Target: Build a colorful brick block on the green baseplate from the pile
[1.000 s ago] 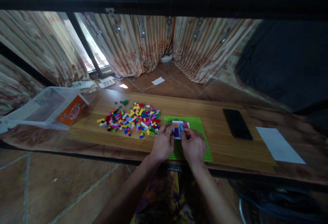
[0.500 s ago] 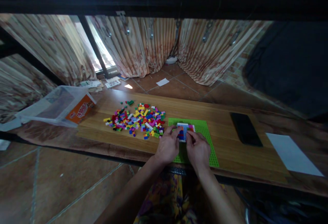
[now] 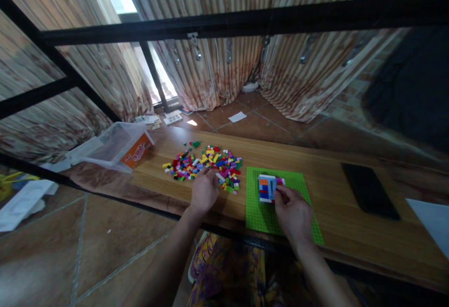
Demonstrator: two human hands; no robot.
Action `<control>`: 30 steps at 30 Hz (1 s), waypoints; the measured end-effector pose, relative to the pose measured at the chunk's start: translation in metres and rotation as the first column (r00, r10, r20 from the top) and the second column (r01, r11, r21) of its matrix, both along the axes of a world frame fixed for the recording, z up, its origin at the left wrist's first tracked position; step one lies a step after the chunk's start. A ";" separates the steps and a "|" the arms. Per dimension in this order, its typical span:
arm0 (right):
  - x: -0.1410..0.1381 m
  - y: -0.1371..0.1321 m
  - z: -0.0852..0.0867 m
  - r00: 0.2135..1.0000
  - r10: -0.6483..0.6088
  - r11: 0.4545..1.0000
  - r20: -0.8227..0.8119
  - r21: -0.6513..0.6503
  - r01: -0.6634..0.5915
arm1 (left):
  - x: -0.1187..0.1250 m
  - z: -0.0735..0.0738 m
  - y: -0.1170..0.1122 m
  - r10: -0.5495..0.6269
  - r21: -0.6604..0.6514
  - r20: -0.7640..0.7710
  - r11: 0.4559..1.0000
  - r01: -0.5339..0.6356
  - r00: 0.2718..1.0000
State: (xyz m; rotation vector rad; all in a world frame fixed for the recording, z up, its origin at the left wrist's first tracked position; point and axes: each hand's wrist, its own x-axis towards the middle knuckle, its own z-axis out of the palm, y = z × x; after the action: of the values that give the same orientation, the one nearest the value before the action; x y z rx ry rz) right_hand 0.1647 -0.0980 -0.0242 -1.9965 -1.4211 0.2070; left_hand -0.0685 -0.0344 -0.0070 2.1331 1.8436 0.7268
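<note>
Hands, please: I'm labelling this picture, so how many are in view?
2. The left hand is at the near side of the loose bricks; the right hand is at the brick build on the green board. No others show.

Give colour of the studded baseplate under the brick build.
The baseplate is bright green; it shows best in the head view.

Brick assembly [image 3: 265,188] partly behind right hand [image 3: 295,215]
</note>
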 end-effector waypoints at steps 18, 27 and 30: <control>0.002 0.010 0.006 0.989 0.047 0.997 0.138 -0.059 -0.039 | -0.011 0.009 0.026 -0.207 -0.056 -0.285 0.978 0.200 0.936; 0.012 0.003 0.003 0.951 0.036 0.999 0.308 -0.047 -0.023 | -0.009 0.011 -0.033 -0.049 -0.200 0.315 0.973 0.117 0.948; 0.017 -0.002 0.000 0.941 -0.014 0.998 0.337 -0.049 0.032 | 0.009 0.001 -0.051 0.021 -0.257 0.616 0.950 0.176 0.787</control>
State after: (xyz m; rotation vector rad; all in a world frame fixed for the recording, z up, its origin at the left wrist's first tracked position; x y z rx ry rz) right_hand 0.1817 -0.0996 -0.0241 -2.1675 -1.6133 -0.1158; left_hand -0.0595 -0.0850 -0.0055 1.5151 1.3893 0.9133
